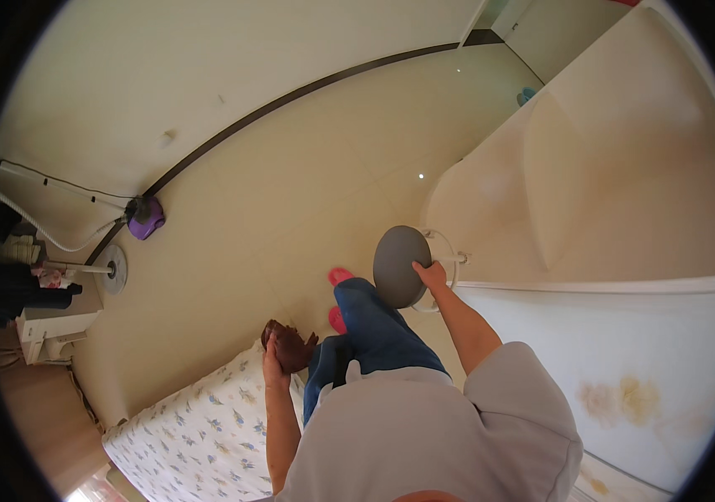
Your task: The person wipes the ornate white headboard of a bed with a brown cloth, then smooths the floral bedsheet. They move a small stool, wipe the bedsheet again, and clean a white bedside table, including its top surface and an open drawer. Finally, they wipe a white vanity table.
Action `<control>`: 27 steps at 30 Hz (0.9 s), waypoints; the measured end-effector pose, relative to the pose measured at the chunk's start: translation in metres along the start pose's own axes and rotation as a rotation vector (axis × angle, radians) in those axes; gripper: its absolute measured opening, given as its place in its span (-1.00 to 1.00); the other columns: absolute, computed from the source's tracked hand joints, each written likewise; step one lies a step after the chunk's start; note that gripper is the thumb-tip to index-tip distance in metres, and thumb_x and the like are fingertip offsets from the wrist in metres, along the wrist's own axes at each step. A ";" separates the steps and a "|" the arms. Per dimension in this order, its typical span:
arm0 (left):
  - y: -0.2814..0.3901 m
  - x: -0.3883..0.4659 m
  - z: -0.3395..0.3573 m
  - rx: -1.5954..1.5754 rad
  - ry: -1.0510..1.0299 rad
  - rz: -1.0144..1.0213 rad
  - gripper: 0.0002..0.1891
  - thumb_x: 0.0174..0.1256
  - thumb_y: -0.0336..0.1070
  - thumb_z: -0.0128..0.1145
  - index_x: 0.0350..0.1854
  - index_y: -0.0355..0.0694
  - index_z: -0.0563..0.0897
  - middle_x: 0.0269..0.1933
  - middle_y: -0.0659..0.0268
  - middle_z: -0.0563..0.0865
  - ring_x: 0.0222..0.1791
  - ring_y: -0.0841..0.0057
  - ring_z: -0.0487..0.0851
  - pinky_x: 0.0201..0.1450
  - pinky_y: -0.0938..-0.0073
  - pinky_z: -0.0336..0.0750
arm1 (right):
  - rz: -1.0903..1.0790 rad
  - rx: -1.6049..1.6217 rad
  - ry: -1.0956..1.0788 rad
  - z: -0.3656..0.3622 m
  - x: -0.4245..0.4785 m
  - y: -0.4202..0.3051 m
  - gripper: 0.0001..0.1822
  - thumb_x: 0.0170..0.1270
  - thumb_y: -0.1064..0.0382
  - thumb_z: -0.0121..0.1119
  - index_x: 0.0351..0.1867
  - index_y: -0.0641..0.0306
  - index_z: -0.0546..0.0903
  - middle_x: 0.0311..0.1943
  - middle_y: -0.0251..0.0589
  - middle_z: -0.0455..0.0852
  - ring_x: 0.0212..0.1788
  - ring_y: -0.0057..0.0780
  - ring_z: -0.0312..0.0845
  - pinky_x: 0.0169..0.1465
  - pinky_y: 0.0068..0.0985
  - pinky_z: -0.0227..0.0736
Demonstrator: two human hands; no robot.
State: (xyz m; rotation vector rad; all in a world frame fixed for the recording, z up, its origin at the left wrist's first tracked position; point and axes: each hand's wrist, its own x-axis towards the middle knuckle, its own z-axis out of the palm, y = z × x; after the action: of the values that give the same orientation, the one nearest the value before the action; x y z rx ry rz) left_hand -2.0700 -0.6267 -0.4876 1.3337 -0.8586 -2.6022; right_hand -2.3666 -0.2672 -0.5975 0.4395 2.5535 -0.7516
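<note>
In my left hand is a dark reddish-brown, glossy object with small protruding parts. It looks like a figurine, but its exact kind is unclear. My right hand grips the edge of a stool's round grey seat, thumb on top and fingers hidden beneath. The seat is tilted, and a white tubular frame with a ring shows behind it. Whether the stool touches the floor cannot be told. Below me are my jeans and pink slippers.
A bed with a flower-patterned sheet lies at left. By the wall stand a purple garment steamer with a hose and a round stand base. A large beige panelled piece of furniture borders the tiled floor at right.
</note>
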 end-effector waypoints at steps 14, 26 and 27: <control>0.137 0.140 0.035 -0.289 0.281 0.091 -0.54 0.39 0.06 0.17 0.08 -0.25 0.63 0.02 0.17 0.74 0.03 0.31 0.70 0.16 0.26 0.55 | 0.081 0.143 -0.269 0.119 0.208 -0.252 -0.20 0.02 -0.18 0.45 0.13 0.46 0.59 0.01 0.00 0.67 -0.02 -0.21 0.64 -0.04 -0.22 0.60; 0.210 0.144 -0.039 -0.600 0.596 0.407 -0.47 0.43 -0.15 0.21 0.38 -0.13 0.40 0.17 0.24 0.66 0.08 0.40 0.68 0.16 0.34 0.58 | 0.036 0.177 -0.580 0.275 0.150 -0.511 -0.30 0.24 -0.03 0.39 0.26 0.41 0.47 0.11 0.06 0.63 -0.02 -0.07 0.67 -0.19 -0.17 0.59; 0.215 0.147 -0.055 -0.618 0.608 0.415 -0.45 0.43 -0.15 0.21 0.40 -0.12 0.37 0.19 0.24 0.65 0.09 0.39 0.68 0.17 0.34 0.57 | 0.007 0.149 -0.566 0.291 0.144 -0.530 -0.31 0.25 -0.02 0.39 0.26 0.42 0.48 0.10 0.06 0.63 -0.03 -0.06 0.68 -0.20 -0.17 0.60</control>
State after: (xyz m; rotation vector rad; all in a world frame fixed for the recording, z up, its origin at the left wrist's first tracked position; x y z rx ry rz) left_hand -2.1534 -0.8786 -0.5060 1.4182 -0.1742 -1.7583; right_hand -2.6146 -0.8336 -0.6596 0.2362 1.9764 -0.9158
